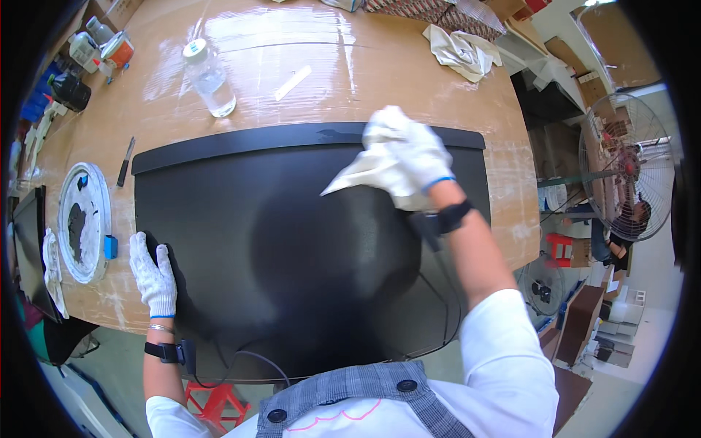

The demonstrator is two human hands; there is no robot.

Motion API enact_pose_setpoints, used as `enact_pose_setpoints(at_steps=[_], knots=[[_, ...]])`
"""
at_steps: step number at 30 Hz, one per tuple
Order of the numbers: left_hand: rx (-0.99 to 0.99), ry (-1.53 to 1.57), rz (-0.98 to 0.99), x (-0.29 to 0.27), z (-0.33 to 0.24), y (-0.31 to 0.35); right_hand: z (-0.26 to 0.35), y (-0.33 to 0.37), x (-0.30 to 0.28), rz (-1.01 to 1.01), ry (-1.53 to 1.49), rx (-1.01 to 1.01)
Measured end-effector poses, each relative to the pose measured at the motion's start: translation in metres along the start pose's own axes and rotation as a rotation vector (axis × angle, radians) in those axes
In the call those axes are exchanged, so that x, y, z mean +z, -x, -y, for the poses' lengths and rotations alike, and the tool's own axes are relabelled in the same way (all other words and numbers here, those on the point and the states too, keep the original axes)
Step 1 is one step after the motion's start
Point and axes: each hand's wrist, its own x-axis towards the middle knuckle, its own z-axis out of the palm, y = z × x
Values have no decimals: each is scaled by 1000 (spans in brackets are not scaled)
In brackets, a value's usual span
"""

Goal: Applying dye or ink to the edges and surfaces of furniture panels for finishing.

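A large black panel (212,212) lies flat in front of me, with a raised black strip (241,144) along its far edge. My right hand (425,155), in a white knit glove, is closed on a crumpled white cloth (372,171) and presses it onto the panel by the strip, right of the middle. Part of the cloth trails left over the surface. A small, darker wet-looking patch shows on the strip left of the cloth. Gloved too, my left hand (155,279) rests on the panel's left edge, fingers stretched out and holding nothing.
On the film-covered table (292,95) are a clear bottle (210,79) with liquid, a white strip (293,82), a knife (125,162) and a stained round lid (84,223). Bottles (84,51) crowd the far left. Another cloth (464,52) lies far right, near a fan (626,166). A person sits beyond.
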Motion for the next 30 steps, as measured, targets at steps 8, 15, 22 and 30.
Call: enact_pose_setpoints(at_steps=[8,15,22,30], knots=[[20,-7,-23,-3,-9,-3,83,-4,35,127,193,-157],[-1,64,-31,-6,-2,2,25,-17,8,148,204,106],[25,19,-46,-8,-7,0,42,-25,-5,152,319,72],[15,94,-34,-1,7,5,56,-21,19,18,328,-134]])
